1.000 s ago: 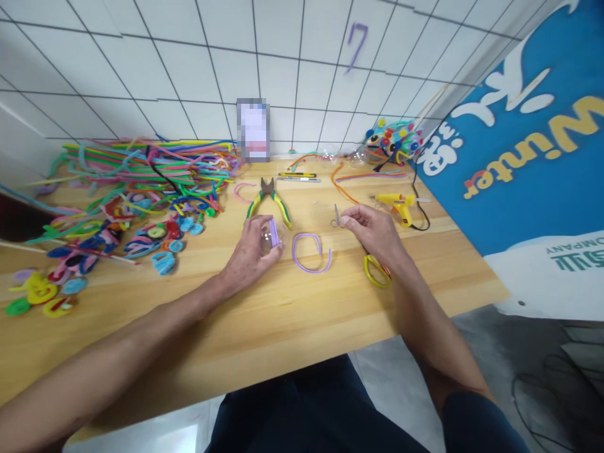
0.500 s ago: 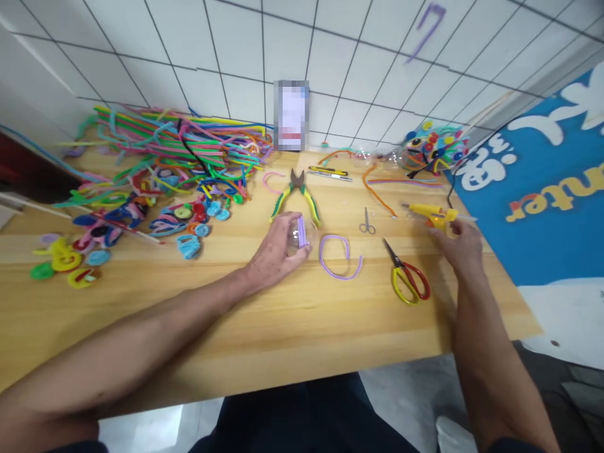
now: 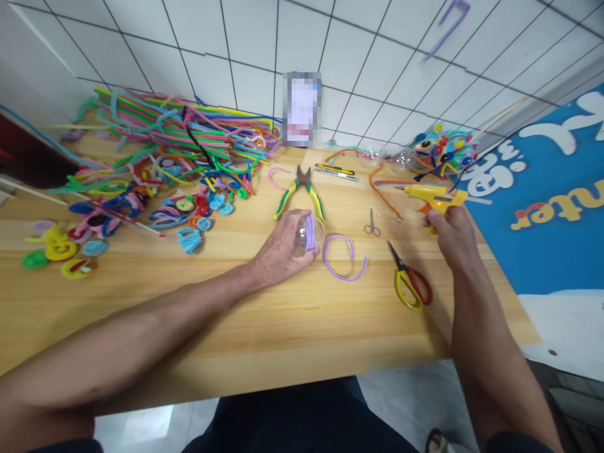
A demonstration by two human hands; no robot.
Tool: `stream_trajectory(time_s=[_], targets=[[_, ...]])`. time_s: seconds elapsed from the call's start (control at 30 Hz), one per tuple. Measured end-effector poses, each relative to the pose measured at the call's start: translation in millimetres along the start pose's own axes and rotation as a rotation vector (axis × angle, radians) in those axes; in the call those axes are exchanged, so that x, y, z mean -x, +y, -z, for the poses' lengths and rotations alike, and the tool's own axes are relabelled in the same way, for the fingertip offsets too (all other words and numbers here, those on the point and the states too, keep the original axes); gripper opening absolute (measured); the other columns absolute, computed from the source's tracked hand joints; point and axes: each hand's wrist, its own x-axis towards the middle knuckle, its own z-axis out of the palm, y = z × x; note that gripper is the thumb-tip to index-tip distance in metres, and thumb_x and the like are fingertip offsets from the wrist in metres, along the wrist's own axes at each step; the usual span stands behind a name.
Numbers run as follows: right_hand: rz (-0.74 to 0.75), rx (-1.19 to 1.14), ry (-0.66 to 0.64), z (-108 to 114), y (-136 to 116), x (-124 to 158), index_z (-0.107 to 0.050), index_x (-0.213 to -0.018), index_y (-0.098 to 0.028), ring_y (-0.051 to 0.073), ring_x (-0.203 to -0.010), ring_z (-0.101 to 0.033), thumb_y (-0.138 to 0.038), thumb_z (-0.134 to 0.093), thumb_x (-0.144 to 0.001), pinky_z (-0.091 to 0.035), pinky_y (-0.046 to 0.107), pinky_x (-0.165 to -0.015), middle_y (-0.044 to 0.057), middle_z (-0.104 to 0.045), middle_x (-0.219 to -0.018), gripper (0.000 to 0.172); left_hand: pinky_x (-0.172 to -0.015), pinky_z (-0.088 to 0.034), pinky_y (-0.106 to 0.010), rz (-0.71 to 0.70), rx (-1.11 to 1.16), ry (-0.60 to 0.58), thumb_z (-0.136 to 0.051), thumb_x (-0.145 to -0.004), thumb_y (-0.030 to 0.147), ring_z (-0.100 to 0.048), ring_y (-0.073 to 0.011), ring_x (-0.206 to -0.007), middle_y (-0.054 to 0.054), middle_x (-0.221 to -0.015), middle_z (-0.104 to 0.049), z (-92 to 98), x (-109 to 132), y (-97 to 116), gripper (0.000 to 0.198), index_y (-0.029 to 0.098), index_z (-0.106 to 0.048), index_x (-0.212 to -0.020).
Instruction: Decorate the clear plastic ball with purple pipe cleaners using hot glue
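My left hand (image 3: 282, 250) is closed round a clear plastic ball (image 3: 318, 235) with purple pipe cleaner strips (image 3: 309, 233) along it. At the right, my right hand (image 3: 453, 234) grips a yellow glue gun (image 3: 436, 196), its nozzle pointing left. Just beyond the ball lie pliers (image 3: 303, 182) with green and yellow handles, spread apart. A curled purple pipe cleaner (image 3: 338, 277) rests right of the ball. Between the hands are small scissors (image 3: 372, 225) and larger scissors (image 3: 409, 283) with one yellow and one red handle.
Bundled colourful pipe cleaners (image 3: 189, 129) and coiled pieces (image 3: 189, 239) cover the left side. A phone (image 3: 302, 110) leans on the tiled wall. Along the back are a utility knife (image 3: 336, 169), an orange pipe cleaner (image 3: 384, 200) and a bag of colourful pieces (image 3: 441, 151).
My right hand has lifted the glue gun slightly off the table. My left hand still holds the ball. The view has shifted a little.
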Motion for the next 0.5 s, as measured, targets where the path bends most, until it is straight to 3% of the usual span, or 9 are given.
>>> stream_trajectory(time_s=[0.07,0.13,0.23,0.37,0.5], targets=[[-0.076,-0.049,-0.043,-10.8,-31.2,2.1,-0.07,-0.093,-0.024,0.02,-0.071,-0.065,-0.049,-0.074,-0.091,-0.051,0.036,-0.068,0.006,-0.075,-0.084,0.026,-0.127,-0.052,-0.058,0.015,0.004,0.001,-0.072,-0.1,0.035,-0.06,-0.0358,-0.147,-0.019,-0.154,-0.059,0.4,0.3,-0.1,0.07,0.02,-0.041,-0.161],[-0.097,-0.051,0.0,-25.5,-63.5,8.2,-0.072,-0.098,-0.024,0.023,-0.076,-0.068,-0.057,-0.083,-0.08,-0.056,0.038,-0.072,0.004,-0.076,-0.088,0.039,-0.126,-0.053,-0.058,0.034,0.01,-0.002,-0.071,-0.101,0.035,-0.062,-0.0349,-0.144,-0.019,-0.152,-0.06,1.6,0.5,0.0,0.068,0.021,-0.041,-0.16],[-0.12,-0.069,0.053,-50.4,-99.9,24.9,-0.07,-0.088,-0.026,0.026,-0.076,-0.07,-0.063,-0.091,-0.067,-0.058,0.039,-0.07,0.004,-0.077,-0.083,0.047,-0.124,-0.055,-0.057,0.046,0.014,-0.01,-0.07,-0.102,0.036,-0.063,-0.0348,-0.142,-0.019,-0.152,-0.06,3.2,0.2,0.8,0.067,0.02,-0.041,-0.16],[-0.104,-0.104,-0.017,-72.4,-119.1,49.5,-0.062,-0.073,-0.028,0.023,-0.062,-0.066,-0.064,-0.091,-0.066,-0.055,0.038,-0.064,0.001,-0.07,-0.067,0.047,-0.127,-0.053,-0.059,0.025,0.02,-0.021,-0.078,-0.096,0.035,-0.059,-0.0368,-0.148,-0.019,-0.156,-0.058,2.9,-0.6,0.7,0.078,0.022,-0.039,-0.162],[-0.046,-0.098,-0.067,-76.0,-120.6,63.2,-0.061,-0.065,-0.025,0.021,-0.057,-0.065,-0.059,-0.086,-0.072,-0.053,0.036,-0.063,0.0,-0.066,-0.059,0.043,-0.128,-0.053,-0.058,0.016,0.021,-0.026,-0.077,-0.096,0.033,-0.058,-0.0363,-0.151,-0.019,-0.156,-0.058,2.7,-0.7,-0.9,0.078,0.023,-0.039,-0.162]])
